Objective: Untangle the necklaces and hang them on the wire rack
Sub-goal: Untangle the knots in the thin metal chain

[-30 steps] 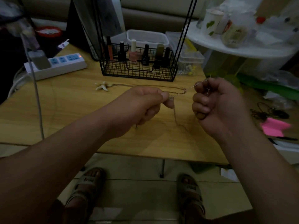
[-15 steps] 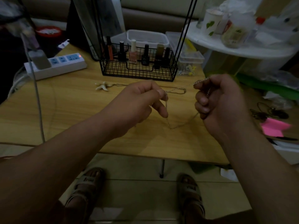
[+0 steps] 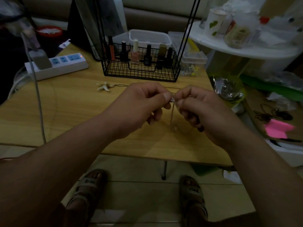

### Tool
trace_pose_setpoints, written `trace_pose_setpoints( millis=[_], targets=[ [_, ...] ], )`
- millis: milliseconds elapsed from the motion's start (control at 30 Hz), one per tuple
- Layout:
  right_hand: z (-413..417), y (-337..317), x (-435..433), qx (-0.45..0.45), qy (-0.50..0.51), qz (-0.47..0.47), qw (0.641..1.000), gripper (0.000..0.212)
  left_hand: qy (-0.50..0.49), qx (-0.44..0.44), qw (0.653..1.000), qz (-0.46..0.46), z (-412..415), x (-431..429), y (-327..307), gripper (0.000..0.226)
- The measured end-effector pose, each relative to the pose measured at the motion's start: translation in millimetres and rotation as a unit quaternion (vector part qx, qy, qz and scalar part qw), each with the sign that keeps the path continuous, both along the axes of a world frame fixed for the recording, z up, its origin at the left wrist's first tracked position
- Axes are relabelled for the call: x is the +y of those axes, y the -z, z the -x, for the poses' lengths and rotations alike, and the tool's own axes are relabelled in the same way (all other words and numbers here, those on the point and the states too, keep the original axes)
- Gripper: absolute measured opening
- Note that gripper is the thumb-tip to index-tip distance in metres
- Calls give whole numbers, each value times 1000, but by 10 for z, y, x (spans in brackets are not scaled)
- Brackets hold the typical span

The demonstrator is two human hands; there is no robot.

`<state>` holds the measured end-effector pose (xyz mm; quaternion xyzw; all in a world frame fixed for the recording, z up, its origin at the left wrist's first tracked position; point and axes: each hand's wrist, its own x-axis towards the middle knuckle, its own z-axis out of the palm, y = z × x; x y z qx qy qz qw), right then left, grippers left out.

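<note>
From the head view, both hands are raised together above the table [image 3: 65, 112], near its front edge. The left hand [image 3: 144, 104] and right hand [image 3: 201, 110] meet thumb to thumb, each pinching the same small bright spot on the silver chain [image 3: 172, 115], with the other fingers curled in under the palms. That spot looks like a clasp or a knot; it is too small to tell which. Below the pinch the chain hangs in a narrow loop towards the tabletop.

A second necklace lies flat behind the hands: its starfish [image 3: 104, 86] rests on the wood and a thin cord runs from it towards the knuckles, where it is hidden. Whether it is caught up with the silver one, I cannot see.

The rack [image 3: 139, 74] stands further back, well apart from the hands, with polish bottles [image 3: 135, 53] in its basket and nothing hanging on its uprights as far as I can see.

I'd say this is the untangling step, and hanging has not begun. Next comes fine fingertip work: teasing the pinched spot loose without tugging it tighter, then lifting the freed chain back to the rack.
</note>
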<state>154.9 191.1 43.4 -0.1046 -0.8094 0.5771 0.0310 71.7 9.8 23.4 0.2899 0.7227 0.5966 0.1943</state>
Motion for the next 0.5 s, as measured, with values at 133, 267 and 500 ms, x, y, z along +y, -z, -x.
trace_pose_setpoints(
  millis=[133, 267, 500],
  targets=[
    [-6, 24, -9, 10, -34, -37, 999, 8, -3, 32, 999, 12, -12, 7, 4, 12],
    [9, 34, -5, 12, -28, -29, 999, 11, -4, 53, 998, 28, -20, 15, 13, 12],
    [3, 18, 19, 41, -17, -25, 999, 10, 10, 36, 998, 48, 38, -3, -26, 12]
  ],
)
